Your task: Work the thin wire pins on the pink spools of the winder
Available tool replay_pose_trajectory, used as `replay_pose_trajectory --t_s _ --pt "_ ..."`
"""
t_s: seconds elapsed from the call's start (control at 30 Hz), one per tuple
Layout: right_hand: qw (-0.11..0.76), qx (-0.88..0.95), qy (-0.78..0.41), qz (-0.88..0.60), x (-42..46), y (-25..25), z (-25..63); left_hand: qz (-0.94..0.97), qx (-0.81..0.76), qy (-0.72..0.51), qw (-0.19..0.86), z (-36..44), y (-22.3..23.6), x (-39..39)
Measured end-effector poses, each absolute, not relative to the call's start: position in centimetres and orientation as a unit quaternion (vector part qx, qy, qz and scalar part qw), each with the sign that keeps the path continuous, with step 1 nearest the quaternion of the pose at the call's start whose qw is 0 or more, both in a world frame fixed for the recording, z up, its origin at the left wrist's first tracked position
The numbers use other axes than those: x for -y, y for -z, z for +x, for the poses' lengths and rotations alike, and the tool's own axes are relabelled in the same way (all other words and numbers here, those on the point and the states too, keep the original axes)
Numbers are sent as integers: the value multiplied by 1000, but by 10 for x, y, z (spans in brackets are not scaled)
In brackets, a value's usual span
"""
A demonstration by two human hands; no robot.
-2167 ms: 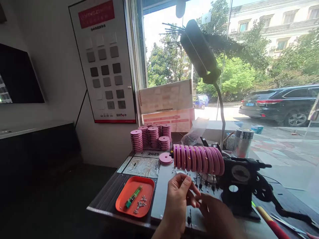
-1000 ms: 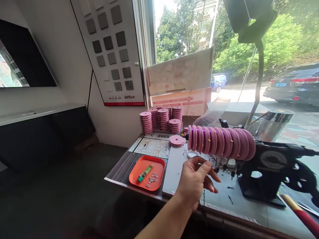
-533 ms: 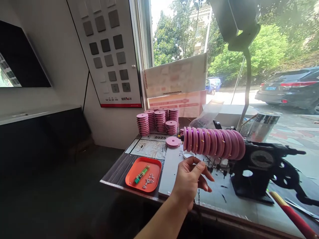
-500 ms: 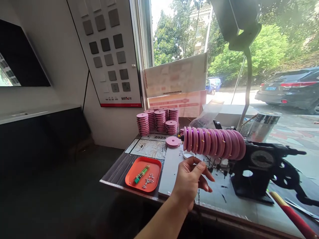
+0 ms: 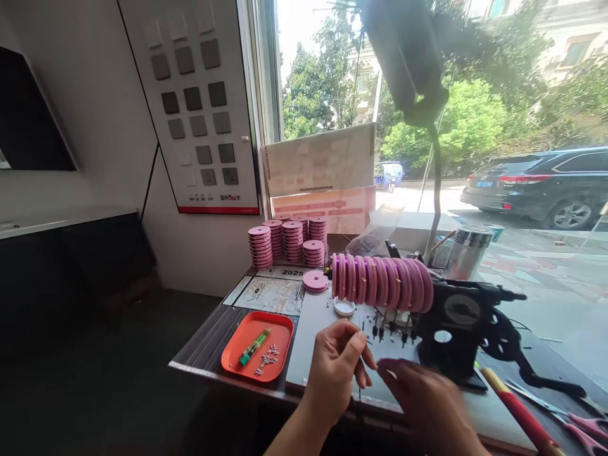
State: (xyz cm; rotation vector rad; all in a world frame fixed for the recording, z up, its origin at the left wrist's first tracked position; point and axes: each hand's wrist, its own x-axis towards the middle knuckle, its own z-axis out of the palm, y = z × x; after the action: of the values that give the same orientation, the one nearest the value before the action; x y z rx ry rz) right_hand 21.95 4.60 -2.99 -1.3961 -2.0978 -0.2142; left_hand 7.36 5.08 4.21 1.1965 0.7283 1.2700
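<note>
My left hand (image 5: pixel 338 361) is closed in a pinch in front of the row of pink spools, thumb against forefinger. A thin dark line (image 5: pixel 360 396) hangs below it; the pinched end is too small to see. My right hand (image 5: pixel 427 396) reaches in from the right, its fingertips close to the left hand's fingers. It is smeared by motion, so its grip is unclear. Above both hands, the pink spools (image 5: pixel 380 282) sit side by side on the shaft of a black hand-cranked winder (image 5: pixel 456 323). Small dark pieces (image 5: pixel 380 332) hang beneath the spools.
An orange tray (image 5: pixel 228 354) holds a green-capped tube (image 5: pixel 254 347) and small silver pieces. Stacks of pink spools (image 5: pixel 292 240) stand behind a single flat spool (image 5: pixel 316 281). A small white dish (image 5: pixel 344 307) sits under the winder. Scissors (image 5: pixel 546 405) and a red-handled tool (image 5: pixel 522 415) lie at right.
My right hand has come into view from the lower right, beside the left hand. The left hand keeps its pinch. The view has shifted a little to the right.
</note>
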Motion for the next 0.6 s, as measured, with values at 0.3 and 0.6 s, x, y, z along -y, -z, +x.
replay_pose_trajectory --t_s 0.3,0.6 --pt "517 627 -357 -461 -46 -37 196 491 -313 -538 610 80 -35 -49" --pt "513 535 -558 -372 -68 -65 189 440 -319 -519 660 87 -46 -55"
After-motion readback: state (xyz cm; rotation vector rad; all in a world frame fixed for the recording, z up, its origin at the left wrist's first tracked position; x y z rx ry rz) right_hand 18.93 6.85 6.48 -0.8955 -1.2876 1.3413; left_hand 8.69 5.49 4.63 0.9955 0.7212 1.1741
